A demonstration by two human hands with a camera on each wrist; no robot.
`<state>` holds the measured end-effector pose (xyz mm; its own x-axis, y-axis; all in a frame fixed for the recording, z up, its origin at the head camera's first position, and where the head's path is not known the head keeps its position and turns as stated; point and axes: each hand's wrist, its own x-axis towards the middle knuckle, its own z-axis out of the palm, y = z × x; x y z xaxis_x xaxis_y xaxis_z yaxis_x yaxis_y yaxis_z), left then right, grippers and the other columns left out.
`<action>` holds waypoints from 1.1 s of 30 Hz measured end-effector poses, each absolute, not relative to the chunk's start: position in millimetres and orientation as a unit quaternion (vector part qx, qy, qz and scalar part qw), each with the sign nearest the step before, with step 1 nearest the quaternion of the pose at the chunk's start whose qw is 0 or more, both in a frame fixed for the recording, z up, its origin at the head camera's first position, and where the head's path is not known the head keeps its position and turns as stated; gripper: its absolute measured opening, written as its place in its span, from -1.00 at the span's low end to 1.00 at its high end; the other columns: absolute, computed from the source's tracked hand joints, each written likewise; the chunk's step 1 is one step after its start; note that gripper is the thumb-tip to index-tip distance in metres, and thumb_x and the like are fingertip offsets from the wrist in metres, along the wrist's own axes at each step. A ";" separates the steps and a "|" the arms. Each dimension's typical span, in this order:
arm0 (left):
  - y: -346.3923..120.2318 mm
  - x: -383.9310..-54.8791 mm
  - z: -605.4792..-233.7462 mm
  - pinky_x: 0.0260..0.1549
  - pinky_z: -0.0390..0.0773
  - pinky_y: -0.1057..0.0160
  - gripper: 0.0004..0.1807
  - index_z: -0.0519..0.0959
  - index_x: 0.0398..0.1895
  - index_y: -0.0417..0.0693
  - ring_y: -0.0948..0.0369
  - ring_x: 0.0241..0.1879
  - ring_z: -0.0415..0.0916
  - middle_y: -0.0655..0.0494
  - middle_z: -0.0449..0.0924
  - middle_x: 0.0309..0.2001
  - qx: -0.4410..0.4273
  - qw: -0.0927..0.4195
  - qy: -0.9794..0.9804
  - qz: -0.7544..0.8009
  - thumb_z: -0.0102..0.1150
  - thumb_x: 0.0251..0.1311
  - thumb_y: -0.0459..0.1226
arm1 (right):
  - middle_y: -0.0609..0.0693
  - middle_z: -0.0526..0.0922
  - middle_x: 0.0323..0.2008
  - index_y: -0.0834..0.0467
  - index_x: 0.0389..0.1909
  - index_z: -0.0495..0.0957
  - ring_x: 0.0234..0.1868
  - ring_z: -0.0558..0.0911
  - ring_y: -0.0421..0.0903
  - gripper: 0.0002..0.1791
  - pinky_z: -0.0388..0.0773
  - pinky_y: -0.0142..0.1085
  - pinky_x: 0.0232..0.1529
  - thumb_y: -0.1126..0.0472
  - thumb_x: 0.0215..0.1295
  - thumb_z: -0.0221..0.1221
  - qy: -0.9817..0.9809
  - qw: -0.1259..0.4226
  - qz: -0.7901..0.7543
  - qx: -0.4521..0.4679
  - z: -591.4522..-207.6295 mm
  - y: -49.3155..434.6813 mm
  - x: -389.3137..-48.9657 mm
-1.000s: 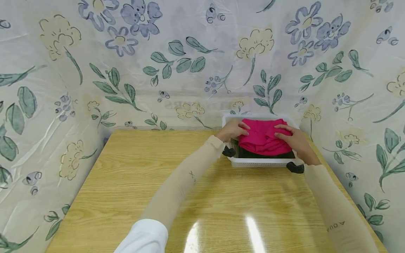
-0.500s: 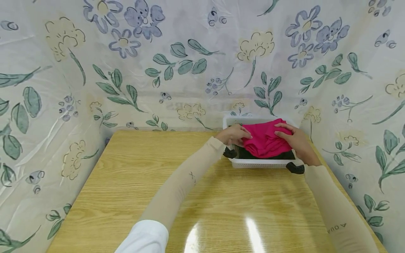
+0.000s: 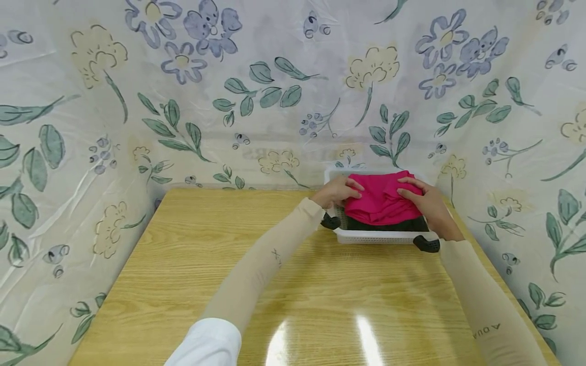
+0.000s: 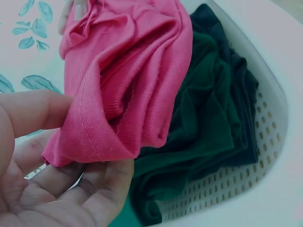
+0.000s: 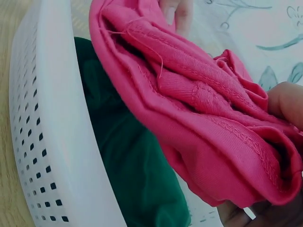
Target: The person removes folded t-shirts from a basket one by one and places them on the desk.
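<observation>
A folded pink knit garment (image 3: 380, 198) with stitched seams lies over dark green clothes (image 4: 208, 104) in a white perforated basket (image 3: 382, 235). My left hand (image 3: 338, 191) grips its left end, with the thumb above and the fingers underneath in the left wrist view. At the other end my right hand (image 3: 430, 201) holds the garment, its fingers (image 5: 232, 213) passing below the cloth in the right wrist view. In both wrist views the pink fold stands raised above the green cloth, which shows beneath and beside it.
The basket stands at the back right of a wooden table (image 3: 220, 264), close to the floral cloth wall (image 3: 274, 122). Black wrist-worn pieces (image 3: 427, 244) hang near the basket's front corners. Bright reflections streak the table's front.
The garment's left end dipped and shifted right half a second ago; now my left hand has it drawn back left and laid flatter. My right hand has hardly moved.
</observation>
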<state>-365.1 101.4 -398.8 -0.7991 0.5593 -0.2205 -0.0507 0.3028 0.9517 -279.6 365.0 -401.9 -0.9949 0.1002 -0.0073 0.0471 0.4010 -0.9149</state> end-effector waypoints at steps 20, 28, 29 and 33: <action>39.3 -356.7 -376.0 -0.26 0.59 0.36 -0.69 0.69 0.16 -0.11 0.22 -0.21 0.53 0.00 0.53 0.15 0.227 0.198 0.802 0.515 0.26 0.40 -0.34 | 0.10 0.44 0.29 0.03 0.32 0.54 0.11 0.36 -0.07 -0.45 0.45 -0.45 -0.16 -0.10 0.41 0.31 -0.859 0.061 0.507 0.041 -399.7 325.9 -281.8; 12.8 -351.5 -373.0 -0.15 0.65 0.29 -0.70 0.69 0.16 -0.10 0.14 -0.07 0.59 -0.01 0.58 0.10 0.233 0.186 0.805 0.512 0.27 0.40 -0.34 | 0.12 0.46 0.29 0.03 0.31 0.55 0.09 0.38 -0.04 -0.47 0.46 -0.42 -0.19 -0.08 0.41 0.32 -0.865 0.053 0.495 0.067 -395.1 304.7 -280.5; 9.2 -350.8 -372.0 -0.15 0.65 0.29 -0.69 0.69 0.16 -0.10 0.14 -0.08 0.59 -0.01 0.59 0.08 0.234 0.183 0.806 0.512 0.27 0.40 -0.34 | 0.12 0.47 0.28 0.02 0.30 0.55 0.08 0.39 -0.03 -0.47 0.47 -0.41 -0.20 -0.09 0.40 0.32 -0.867 0.050 0.492 0.068 -394.0 302.0 -280.5; -5.9 -348.7 -369.7 -0.15 0.65 0.27 -0.70 0.69 0.16 -0.09 0.12 -0.10 0.60 -0.01 0.61 0.01 0.237 0.170 0.811 0.507 0.27 0.40 -0.33 | 0.13 0.50 0.22 0.00 0.30 0.55 0.01 0.45 -0.01 -0.45 0.50 -0.40 -0.22 -0.11 0.38 0.33 -0.864 0.041 0.497 0.072 -390.7 289.7 -281.2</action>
